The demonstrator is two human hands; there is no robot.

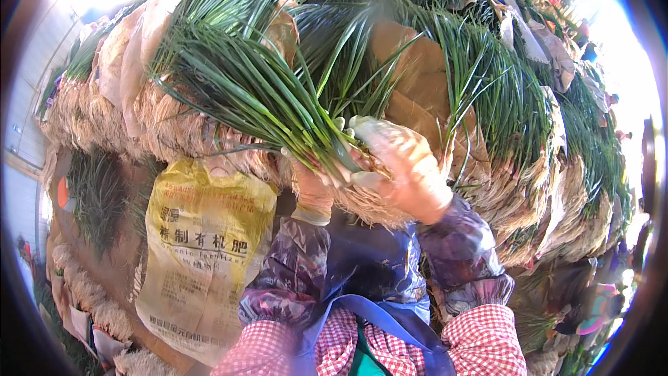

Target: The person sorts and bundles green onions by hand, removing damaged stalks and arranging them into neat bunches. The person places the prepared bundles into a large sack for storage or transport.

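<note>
A bunch of green onions (271, 99) is held at chest height, its long leaves pointing to the upper left. Pale stem bases and a tuft of fibrous roots (370, 206) face the lower right. My left hand (313, 188), in a thin light glove, supports the stems from below. Across the stem bases, near some brownish leaf bits, lies my right hand (404, 162), also gloved and slightly blurred. Its fingers close around the root end of the bunch.
Piled green onions (511, 99) stand close in front and to the right, roots towards me. Another row (156, 115) lies at left. Brown sheeting (417, 73) sits between piles. A yellow-white printed sack (203, 261) lies at lower left. Other people are at the far right edge.
</note>
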